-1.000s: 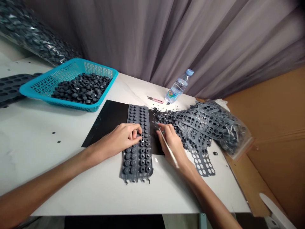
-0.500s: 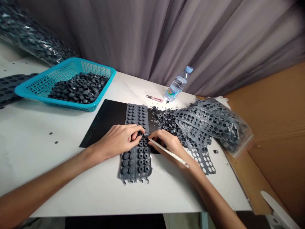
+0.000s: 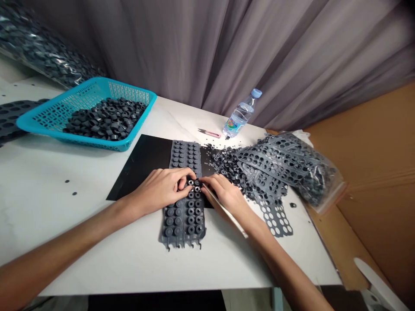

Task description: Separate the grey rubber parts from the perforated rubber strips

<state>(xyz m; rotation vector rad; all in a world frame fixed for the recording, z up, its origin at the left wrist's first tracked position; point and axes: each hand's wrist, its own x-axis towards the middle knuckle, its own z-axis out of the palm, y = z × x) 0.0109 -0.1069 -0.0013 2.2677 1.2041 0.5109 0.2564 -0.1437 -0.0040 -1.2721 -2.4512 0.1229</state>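
Observation:
A dark grey rubber sheet (image 3: 184,216) with rows of round raised pieces lies lengthwise in front of me, partly over a black mat (image 3: 139,164). My left hand (image 3: 165,188) rests on the sheet's left side, its thumb and index finger curled near the middle rows; whether something is between them is too small to tell. On the right edge, my right hand (image 3: 223,192) is closed round a thin white stick-like tool (image 3: 231,216). The tool's front end points at the raised pieces close to my left fingertips.
At the left stands a blue basket (image 3: 136,137) of black rings, with a filled plastic bag (image 3: 48,52) behind it. Pink snips (image 3: 210,133) and a water bottle (image 3: 239,116) stand beyond the mat. Loose black pieces, perforated sheets (image 3: 275,162) and another bag (image 3: 320,181) lie right.
My right hand and the white tool have shifted slightly; the tool is steeper and its tip lies a little farther up the sheet. My left hand stays nearly in place.

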